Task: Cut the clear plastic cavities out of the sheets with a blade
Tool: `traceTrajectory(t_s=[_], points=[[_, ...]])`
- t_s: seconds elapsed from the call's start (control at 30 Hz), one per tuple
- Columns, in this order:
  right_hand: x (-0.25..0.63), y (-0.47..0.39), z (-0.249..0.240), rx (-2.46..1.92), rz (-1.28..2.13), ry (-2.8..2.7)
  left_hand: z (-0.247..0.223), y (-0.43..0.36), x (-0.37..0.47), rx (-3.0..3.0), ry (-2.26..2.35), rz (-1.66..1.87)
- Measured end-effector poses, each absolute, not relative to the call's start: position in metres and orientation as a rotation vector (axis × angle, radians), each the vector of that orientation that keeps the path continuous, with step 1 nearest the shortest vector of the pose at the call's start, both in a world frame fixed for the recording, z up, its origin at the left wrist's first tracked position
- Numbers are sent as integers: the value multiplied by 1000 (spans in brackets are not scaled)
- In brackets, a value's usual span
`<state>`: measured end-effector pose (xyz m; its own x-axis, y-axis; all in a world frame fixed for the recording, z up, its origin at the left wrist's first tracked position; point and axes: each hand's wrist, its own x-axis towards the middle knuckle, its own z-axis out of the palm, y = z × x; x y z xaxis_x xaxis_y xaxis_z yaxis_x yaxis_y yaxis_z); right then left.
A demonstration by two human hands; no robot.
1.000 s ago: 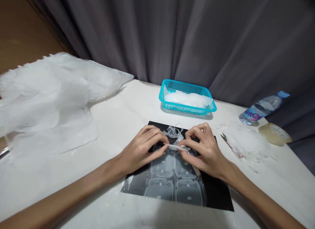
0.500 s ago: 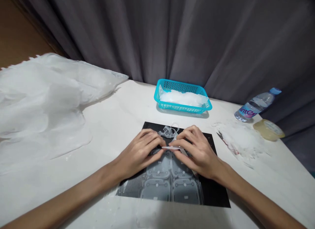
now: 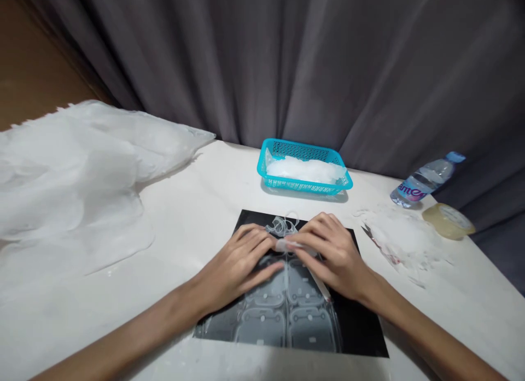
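Note:
My right hand (image 3: 334, 250) pinches a small translucent white plastic piece (image 3: 282, 245) between thumb and fingers. My left hand (image 3: 240, 263) is at the piece's left edge, its thumb apart from the bent fingers; fingertips seem to touch the piece. Below both hands lies a black mat (image 3: 361, 326) bearing a clear sheet (image 3: 266, 326) with rounded-rectangle shapes. A thin white stick-like thing (image 3: 322, 287) shows under my right hand, partly hidden. Curled translucent strips (image 3: 281, 226) lie just beyond the fingers.
A blue basket (image 3: 305, 185) holding white pieces stands at the back. Large white plastic sheets (image 3: 74, 179) are heaped left. To the right are scissors (image 3: 379, 244), a pile of white scraps (image 3: 414, 236), a tape roll (image 3: 449, 221) and a tilted-looking water bottle (image 3: 424, 181).
The white piece has turned from nearly edge-on to show more of its face. My left thumb has come away from it. The view has tipped slightly upward.

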<state>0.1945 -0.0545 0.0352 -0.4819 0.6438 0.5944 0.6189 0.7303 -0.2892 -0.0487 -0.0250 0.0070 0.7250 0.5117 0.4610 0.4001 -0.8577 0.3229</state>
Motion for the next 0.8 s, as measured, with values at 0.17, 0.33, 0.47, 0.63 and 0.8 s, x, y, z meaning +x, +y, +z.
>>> traceTrajectory(t_s=[0.17, 0.33, 0.47, 0.63, 0.8], points=[[224, -14, 41, -1263, 100, -1572, 7, -30, -49, 2693, 792, 618], [255, 69, 56, -1409, -272, -1397, 4, -25, -52, 2680, 798, 515], [255, 104, 54, -1417, -219, -1826, 1, -19, -56, 2704, 835, 483], [241, 50, 40, -1354, -189, -2019, -3, -7, -61, 2750, 869, 518], [232, -26, 28, -1362, -74, -2211, -1, -4, -59, 2734, 876, 629]])
